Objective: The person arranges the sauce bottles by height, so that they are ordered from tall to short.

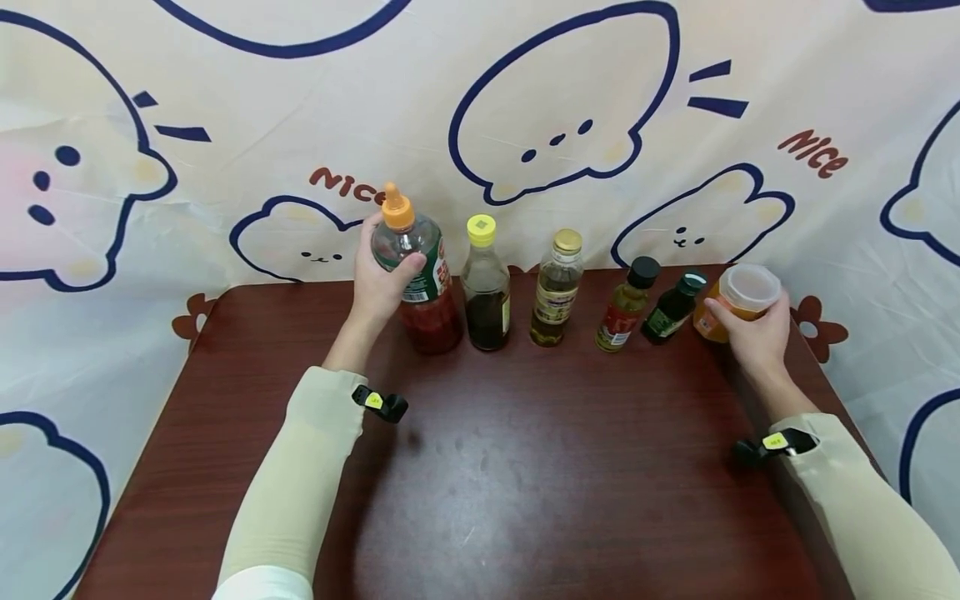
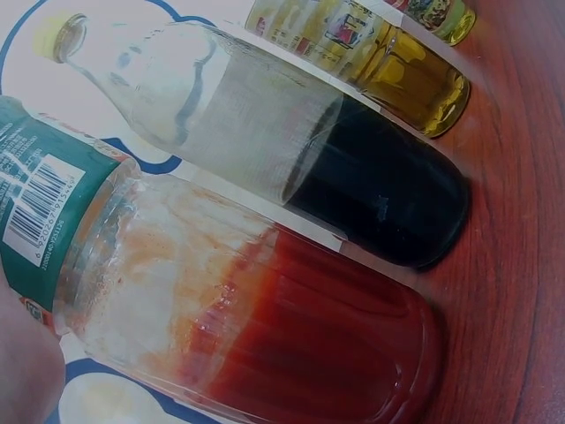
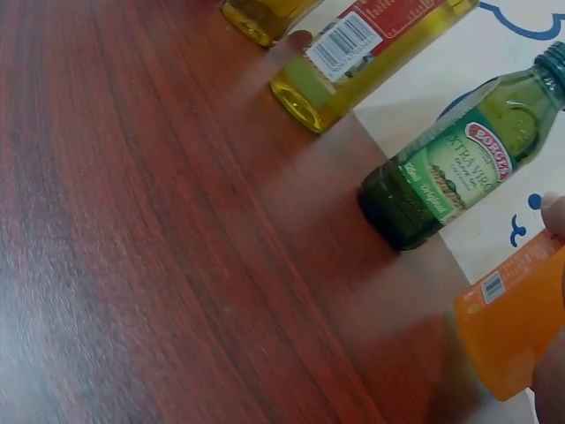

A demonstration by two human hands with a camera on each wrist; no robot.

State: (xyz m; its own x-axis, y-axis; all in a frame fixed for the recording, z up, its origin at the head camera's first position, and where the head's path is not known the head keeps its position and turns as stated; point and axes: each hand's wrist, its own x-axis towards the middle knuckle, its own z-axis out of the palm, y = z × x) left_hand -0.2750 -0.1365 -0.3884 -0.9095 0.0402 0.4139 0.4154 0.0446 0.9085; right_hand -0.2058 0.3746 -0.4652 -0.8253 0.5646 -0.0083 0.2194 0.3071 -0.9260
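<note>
At the left end of a row of bottles, my left hand grips the upper part of a large bottle of red sauce with an orange nozzle cap. Its green label and red contents fill the lower left wrist view, with part of a finger at the edge. At the row's right end, my right hand holds an orange plastic jar with a pale lid, thumb on the near side. Only part of that jar shows in the right wrist view. Whether it touches the table is unclear.
Between the hands stand a yellow-capped bottle of dark liquid, a gold-capped oil bottle, a black-capped oil bottle and a small green olive oil bottle. A patterned cloth hangs behind the dark red table.
</note>
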